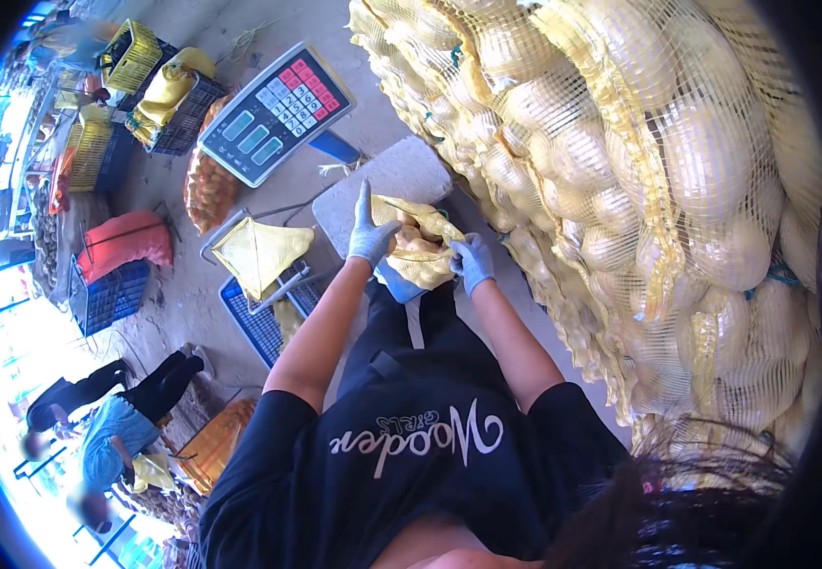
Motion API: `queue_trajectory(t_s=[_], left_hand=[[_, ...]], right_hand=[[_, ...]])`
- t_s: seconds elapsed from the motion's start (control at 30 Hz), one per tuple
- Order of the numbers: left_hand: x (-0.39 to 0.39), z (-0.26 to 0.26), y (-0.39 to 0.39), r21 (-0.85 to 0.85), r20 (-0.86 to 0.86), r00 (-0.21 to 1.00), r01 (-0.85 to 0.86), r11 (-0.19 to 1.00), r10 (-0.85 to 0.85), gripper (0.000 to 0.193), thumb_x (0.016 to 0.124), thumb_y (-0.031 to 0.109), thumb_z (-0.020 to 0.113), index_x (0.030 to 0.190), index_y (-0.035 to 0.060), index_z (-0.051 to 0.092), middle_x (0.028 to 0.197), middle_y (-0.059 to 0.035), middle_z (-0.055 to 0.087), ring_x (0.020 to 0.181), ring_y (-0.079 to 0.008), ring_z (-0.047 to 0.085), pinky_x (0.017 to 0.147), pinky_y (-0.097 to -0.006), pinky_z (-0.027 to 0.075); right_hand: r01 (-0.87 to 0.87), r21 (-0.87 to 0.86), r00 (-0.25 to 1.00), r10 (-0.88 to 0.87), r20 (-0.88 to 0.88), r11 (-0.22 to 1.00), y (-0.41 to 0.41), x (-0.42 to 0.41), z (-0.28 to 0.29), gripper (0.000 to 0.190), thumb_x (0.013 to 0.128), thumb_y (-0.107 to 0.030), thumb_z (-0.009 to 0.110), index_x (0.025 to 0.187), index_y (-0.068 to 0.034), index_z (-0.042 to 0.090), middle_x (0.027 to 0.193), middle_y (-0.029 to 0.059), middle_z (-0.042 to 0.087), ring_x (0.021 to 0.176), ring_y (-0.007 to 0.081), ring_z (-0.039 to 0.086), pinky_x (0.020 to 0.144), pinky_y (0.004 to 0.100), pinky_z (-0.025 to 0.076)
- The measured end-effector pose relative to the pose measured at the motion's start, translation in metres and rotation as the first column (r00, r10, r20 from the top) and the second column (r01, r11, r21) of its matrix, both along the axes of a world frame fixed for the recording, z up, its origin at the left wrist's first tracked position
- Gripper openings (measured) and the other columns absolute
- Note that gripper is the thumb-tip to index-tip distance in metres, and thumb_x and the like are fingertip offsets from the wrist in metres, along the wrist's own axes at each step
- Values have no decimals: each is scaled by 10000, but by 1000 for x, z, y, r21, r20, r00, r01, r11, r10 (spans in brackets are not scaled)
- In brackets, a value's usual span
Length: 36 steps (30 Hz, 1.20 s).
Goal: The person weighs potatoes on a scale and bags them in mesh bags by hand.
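Note:
An opened yellow mesh sack (pixel 421 267) with round brownish produce (pixel 418 240), perhaps potatoes, stands in front of me at the near edge of a weighing scale's platform (pixel 389 181). My left hand (pixel 371 231), in a light grey-blue glove, is at the left of the sack's mouth, index finger stretched out and thumb at the rim; its grip there is unclear. At the right side, my gloved right hand (pixel 473 259) pinches the rim of the mesh. A blue surface (pixel 400 284) shows under the sack. Beyond the platform rises the scale's keypad and display panel (pixel 275 114).
Filled mesh sacks (pixel 596 178) are piled high at the right. On the left are a metal frame holding a yellow mesh bag (pixel 258 249), a blue crate (pixel 251 320), an orange mesh sack (pixel 211 185) and a red sack (pixel 126 242). Two people (pixel 115 441) stand at the lower left.

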<state>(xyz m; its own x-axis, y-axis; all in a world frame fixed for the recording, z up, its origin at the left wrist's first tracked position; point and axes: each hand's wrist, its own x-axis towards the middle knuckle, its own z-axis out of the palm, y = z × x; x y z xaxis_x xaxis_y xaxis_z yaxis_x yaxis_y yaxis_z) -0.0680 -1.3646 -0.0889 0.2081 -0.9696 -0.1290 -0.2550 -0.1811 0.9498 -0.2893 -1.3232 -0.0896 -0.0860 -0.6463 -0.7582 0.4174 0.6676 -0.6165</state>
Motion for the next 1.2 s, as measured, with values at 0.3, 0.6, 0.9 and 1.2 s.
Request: queue_trajectory(t_s=[0.3, 0.6, 0.9, 1.2], left_hand=[[32, 69, 22, 335, -482, 862, 20, 942, 153, 410, 859, 165, 708, 1238, 22, 643, 1052, -109, 677, 971, -191, 644, 821, -284, 521], [27, 103, 79, 578, -603, 690, 31, 815, 401, 316, 919, 236, 645, 1174, 53, 614, 962, -122, 665, 747, -254, 685, 510, -342, 530], [12, 65, 70, 546, -656, 646, 48, 837, 391, 310, 864, 217, 710, 1114, 64, 612, 1002, -92, 654, 906, -235, 675, 718, -369, 583], [-56, -20, 6, 266, -145, 977, 188, 945, -154, 450, 845, 260, 748, 1188, 4, 607, 1179, -178, 627, 1089, -256, 612, 970, -351, 476]], right_hand=[[-237, -539, 812, -140, -567, 808, 7, 8, 134, 417, 783, -110, 787, 1123, -77, 548, 893, 6, 484, 716, 111, 445, 675, 254, 428], [-609, -477, 504, 155, -850, -633, 19, 85, 406, 271, 798, -216, 648, 1049, -112, 646, 975, 55, 587, 832, 195, 594, 615, 320, 460], [-535, -528, 541, 213, -814, -659, 7, 77, 392, 273, 832, -239, 619, 1073, -118, 658, 1026, 71, 608, 838, 213, 600, 633, 337, 464], [-687, 182, 297, 500, -813, 704, -51, -2, -35, 702, 807, -471, 760, 1309, -48, 509, 1208, 213, 616, 1068, 330, 605, 938, 424, 484]])
